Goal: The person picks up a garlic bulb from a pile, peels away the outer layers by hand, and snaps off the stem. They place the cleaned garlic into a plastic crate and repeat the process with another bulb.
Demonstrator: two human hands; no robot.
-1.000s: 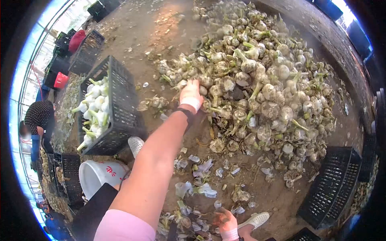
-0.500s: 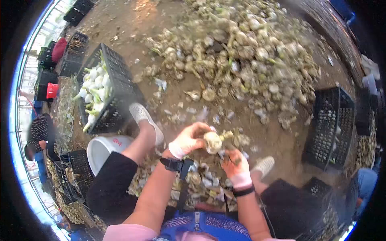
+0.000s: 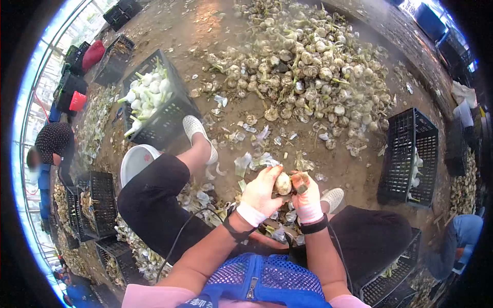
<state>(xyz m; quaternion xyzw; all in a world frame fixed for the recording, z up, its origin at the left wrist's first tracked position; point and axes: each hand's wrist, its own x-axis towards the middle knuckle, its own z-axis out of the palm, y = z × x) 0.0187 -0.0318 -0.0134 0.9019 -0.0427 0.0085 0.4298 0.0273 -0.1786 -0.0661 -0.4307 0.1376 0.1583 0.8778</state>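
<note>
A pale garlic bulb [image 3: 282, 184] sits between my two hands, above the peelings on the ground. My left hand [image 3: 261, 192], in a thin light glove, is closed around the bulb's left side. Against its right side, where the stem was seen, my right hand [image 3: 306, 196] pinches with thumb and curled fingers. The glove over that thumb is stained dark. Whether anything else is inside the right hand is hidden. Loose skins and leaf scraps [image 3: 249, 163] lie just beyond my hands.
A big heap of unpeeled garlic [image 3: 318, 66] lies ahead. A black crate [image 3: 172, 115] of white bulbs stands to the left, near a white bucket [image 3: 134, 163]. Another black crate [image 3: 410, 159] is at right. Other people [image 3: 51, 141] bend at the sides.
My right hand has come in against the garlic bulb from a small distance to its right. The bulb has turned in my left hand. The whole view has shifted.
</note>
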